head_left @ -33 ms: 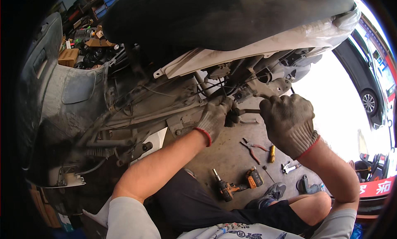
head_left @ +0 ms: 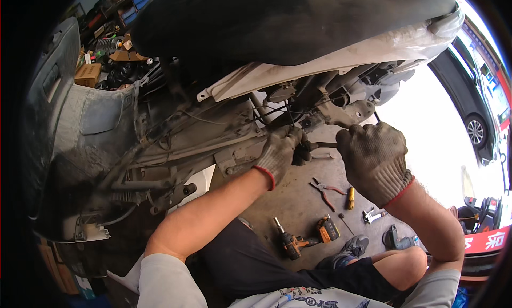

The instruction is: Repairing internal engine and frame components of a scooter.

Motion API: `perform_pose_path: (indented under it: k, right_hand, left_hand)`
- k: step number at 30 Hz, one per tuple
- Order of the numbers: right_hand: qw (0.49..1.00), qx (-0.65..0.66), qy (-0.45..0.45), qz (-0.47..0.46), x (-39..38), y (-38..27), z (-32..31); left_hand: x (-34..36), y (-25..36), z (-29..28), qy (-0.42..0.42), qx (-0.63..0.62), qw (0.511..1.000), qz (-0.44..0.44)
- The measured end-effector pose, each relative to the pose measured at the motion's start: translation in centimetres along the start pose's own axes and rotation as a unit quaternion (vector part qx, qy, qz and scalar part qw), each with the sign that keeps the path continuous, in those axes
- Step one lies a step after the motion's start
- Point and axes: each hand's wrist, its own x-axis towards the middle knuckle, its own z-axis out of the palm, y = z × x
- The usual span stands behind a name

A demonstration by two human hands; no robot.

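Plainly visible between the two gloved hands is a dark bar [head_left: 325, 145], lying nearly level beneath the metal arm [head_left: 348, 115] of a raised vehicle's underside. The right hand [head_left: 372, 157] is clenched around the bar's right end, knuckles up. The left hand [head_left: 280, 152] is at the other end, fingers bent among dark parts; its fingertips are lost in shadow, so I cannot tell what it grasps or how tightly. A pale rod [head_left: 322, 156] shows just below the bar.

Compared with the earlier frame, both hands and the bar sit a touch farther right, the left hand also slightly lower; the change is small, and the right hand's grip looks the same.

Under the hands, the concrete floor [head_left: 272, 204] carries red-handled pliers [head_left: 322, 187] with a yellow-handled tool [head_left: 351, 198] near them. Closer to the person lies an orange-and-black cordless drill [head_left: 292, 245], and near the shoe [head_left: 356, 246], a grey power tool [head_left: 396, 238]. Farther right stands a black car [head_left: 465, 103]. These have stayed put.
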Motion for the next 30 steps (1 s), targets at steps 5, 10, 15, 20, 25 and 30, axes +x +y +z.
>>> perform_pose_path:
  k: [5, 10, 15, 20, 25, 30]
  right_hand:
    - [0.995, -0.004, -0.05, 0.082, -0.9, 2.1, 1.0]
    - [0.992, 0.02, -0.068, 0.101, -1.0, 3.4, 2.8]
    - [0.992, 0.032, -0.055, 0.11, -1.3, 3.8, 3.7]
    - [0.989, 0.037, -0.081, 0.118, -1.2, 4.4, 3.7]
    - [0.991, 0.055, -0.049, 0.11, -1.8, 4.9, 4.6]
    - [0.988, 0.07, -0.071, 0.121, -1.5, 4.3, 5.6]
  left_hand:
    - [1.0, -0.6, 3.2, 0.028, -0.047, 0.998, -0.003]
    - [2.7, -1.9, 4.4, 0.069, -0.118, 0.989, -0.048]
    - [3.2, -2.3, 4.9, 0.082, -0.139, 0.986, -0.047]
    - [2.6, -1.9, 5.6, 0.086, -0.144, 0.985, -0.028]
    - [3.0, -2.4, 6.5, 0.114, -0.232, 0.965, -0.052]
    - [3.5, -5.3, 6.3, 0.129, -0.409, 0.903, -0.034]
